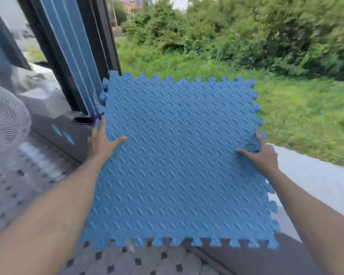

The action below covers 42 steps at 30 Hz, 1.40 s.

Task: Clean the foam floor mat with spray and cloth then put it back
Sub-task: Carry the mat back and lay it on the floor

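Observation:
A blue foam floor mat (179,161) with puzzle-tooth edges and a raised leaf pattern fills the middle of the head view, held up in the air at the open doorway. My left hand (102,139) grips its left edge, thumb lying on the top face. On the opposite edge, my right hand (260,153) holds the mat with the thumb on top and fingers wrapped behind. The mat tilts away from me, its far edge over the grass. No spray bottle or cloth is in view.
A dark sliding door frame (75,56) stands at the left. A white fan (4,116) sits at the far left. Grey patterned flooring (147,261) lies below. Outside are a pale concrete strip (316,179), grass (306,116) and bushes.

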{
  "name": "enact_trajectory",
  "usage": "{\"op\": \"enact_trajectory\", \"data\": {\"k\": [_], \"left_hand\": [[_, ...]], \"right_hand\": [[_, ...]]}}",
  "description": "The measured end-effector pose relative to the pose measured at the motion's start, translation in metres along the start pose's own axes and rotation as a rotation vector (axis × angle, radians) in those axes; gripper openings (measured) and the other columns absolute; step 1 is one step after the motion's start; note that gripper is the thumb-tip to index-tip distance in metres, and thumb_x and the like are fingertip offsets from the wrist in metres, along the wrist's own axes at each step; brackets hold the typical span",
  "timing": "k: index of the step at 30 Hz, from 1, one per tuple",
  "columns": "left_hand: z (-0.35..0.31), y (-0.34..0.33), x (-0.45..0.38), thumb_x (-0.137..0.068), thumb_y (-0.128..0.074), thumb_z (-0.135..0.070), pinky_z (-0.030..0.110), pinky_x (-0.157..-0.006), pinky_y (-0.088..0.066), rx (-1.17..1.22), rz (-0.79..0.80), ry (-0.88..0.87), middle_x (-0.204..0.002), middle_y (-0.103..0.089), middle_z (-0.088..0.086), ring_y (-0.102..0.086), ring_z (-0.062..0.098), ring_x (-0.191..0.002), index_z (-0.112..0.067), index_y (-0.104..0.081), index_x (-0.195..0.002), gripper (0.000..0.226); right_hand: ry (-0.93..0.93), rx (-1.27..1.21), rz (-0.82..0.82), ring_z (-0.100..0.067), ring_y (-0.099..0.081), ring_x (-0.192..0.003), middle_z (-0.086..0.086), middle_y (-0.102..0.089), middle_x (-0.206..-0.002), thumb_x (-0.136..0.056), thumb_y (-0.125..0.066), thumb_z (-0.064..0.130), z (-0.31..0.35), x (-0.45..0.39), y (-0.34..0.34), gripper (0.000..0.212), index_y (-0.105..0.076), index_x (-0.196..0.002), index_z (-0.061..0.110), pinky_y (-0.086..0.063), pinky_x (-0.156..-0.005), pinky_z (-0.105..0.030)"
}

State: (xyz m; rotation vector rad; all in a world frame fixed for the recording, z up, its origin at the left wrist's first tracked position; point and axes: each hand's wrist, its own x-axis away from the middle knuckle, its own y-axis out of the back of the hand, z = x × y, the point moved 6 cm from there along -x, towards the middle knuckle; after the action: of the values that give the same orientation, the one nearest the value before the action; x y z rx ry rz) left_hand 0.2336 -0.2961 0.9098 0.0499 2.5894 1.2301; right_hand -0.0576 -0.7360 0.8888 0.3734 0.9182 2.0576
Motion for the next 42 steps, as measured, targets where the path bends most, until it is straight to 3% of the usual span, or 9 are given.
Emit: {"op": "enact_trajectory", "data": {"k": [7,11,15,20,25,28,32,35,42], "left_hand": [[0.216,0.089,0.018,-0.070,-0.068,-0.065,0.052,-0.098,-0.038,-0.138,-0.121,0.312,-0.147,-0.036,0.013,-0.039,0.035,-0.132,-0.026,-0.019,-0.149,0.101],[0.344,0.110,0.060,-0.066,-0.076,-0.058,0.052,-0.090,-0.042,-0.084,-0.167,0.513,-0.133,-0.047,0.014,-0.049,0.040,-0.116,-0.018,-0.035,-0.126,0.082],[0.442,0.110,0.103,-0.065,-0.082,-0.048,0.049,-0.085,-0.042,-0.093,-0.169,0.637,-0.121,-0.052,0.018,-0.053,0.040,-0.106,-0.011,-0.038,-0.114,0.076],[0.538,0.080,0.165,-0.067,-0.081,-0.048,0.051,-0.085,-0.043,-0.123,-0.148,0.786,-0.115,-0.053,0.019,-0.052,0.042,-0.103,-0.011,-0.038,-0.111,0.071],[0.607,0.006,0.210,-0.062,-0.086,-0.043,0.051,-0.091,-0.040,-0.165,-0.124,0.878,-0.116,-0.052,0.020,-0.050,0.041,-0.109,-0.006,-0.041,-0.115,0.078],[0.640,-0.056,0.233,-0.053,-0.092,-0.039,0.049,-0.098,-0.036,-0.166,-0.074,0.852,-0.122,-0.048,0.021,-0.046,0.038,-0.115,-0.002,-0.043,-0.121,0.092],[0.715,-0.173,0.276,-0.052,-0.093,-0.033,0.049,-0.100,-0.036,-0.134,-0.007,0.880,-0.125,-0.046,0.020,-0.045,0.038,-0.118,-0.005,-0.042,-0.123,0.092],[0.766,-0.263,0.314,-0.052,-0.092,-0.037,0.049,-0.098,-0.038,-0.101,0.038,0.943,-0.123,-0.047,0.020,-0.048,0.038,-0.113,-0.009,-0.040,-0.121,0.091],[0.854,-0.419,0.368,-0.057,-0.086,-0.049,0.050,-0.104,-0.033,-0.070,0.165,0.978,-0.135,-0.039,0.019,-0.038,0.038,-0.125,-0.020,-0.030,-0.132,0.098]], "right_hand": [[0.126,0.087,0.320,-0.039,-0.046,-0.127,-0.027,-0.053,-0.130,-0.074,-0.077,0.055,0.116,0.025,-0.218,0.097,-0.028,-0.154,0.030,-0.034,-0.107,-0.044],[0.197,0.133,0.501,-0.039,-0.047,-0.124,-0.021,-0.050,-0.133,-0.072,-0.076,0.060,0.159,0.061,-0.340,0.101,-0.022,-0.154,0.036,-0.038,-0.103,-0.045],[0.233,0.225,0.644,-0.041,-0.047,-0.119,-0.019,-0.045,-0.131,-0.074,-0.072,0.064,0.163,0.105,-0.445,0.105,-0.006,-0.154,0.046,-0.048,-0.094,-0.047],[0.293,0.242,0.717,-0.031,-0.045,-0.116,-0.012,-0.043,-0.119,-0.082,-0.074,0.048,0.134,0.160,-0.538,0.101,-0.003,-0.154,0.046,-0.042,-0.089,-0.034],[0.354,0.365,0.824,-0.037,-0.040,-0.128,-0.016,-0.040,-0.141,-0.081,-0.071,0.056,0.079,0.159,-0.653,0.100,-0.004,-0.154,0.045,-0.041,-0.106,-0.049],[0.364,0.409,0.857,-0.038,-0.039,-0.130,-0.017,-0.039,-0.142,-0.082,-0.070,0.055,0.038,0.147,-0.716,0.096,-0.009,-0.154,0.043,-0.038,-0.107,-0.048],[0.400,0.445,0.884,-0.036,-0.042,-0.130,-0.015,-0.042,-0.144,-0.081,-0.073,0.050,-0.048,0.141,-0.815,0.095,-0.014,-0.155,0.040,-0.038,-0.107,-0.045],[0.394,0.502,0.915,-0.033,-0.040,-0.134,-0.013,-0.038,-0.150,-0.082,-0.075,0.044,-0.123,0.143,-0.879,0.095,-0.016,-0.156,0.034,-0.037,-0.106,-0.042],[0.450,0.624,0.917,-0.034,-0.039,-0.137,-0.013,-0.038,-0.153,-0.084,-0.074,0.044,-0.248,0.138,-0.990,0.094,-0.018,-0.157,0.027,-0.036,-0.106,-0.040]]}}
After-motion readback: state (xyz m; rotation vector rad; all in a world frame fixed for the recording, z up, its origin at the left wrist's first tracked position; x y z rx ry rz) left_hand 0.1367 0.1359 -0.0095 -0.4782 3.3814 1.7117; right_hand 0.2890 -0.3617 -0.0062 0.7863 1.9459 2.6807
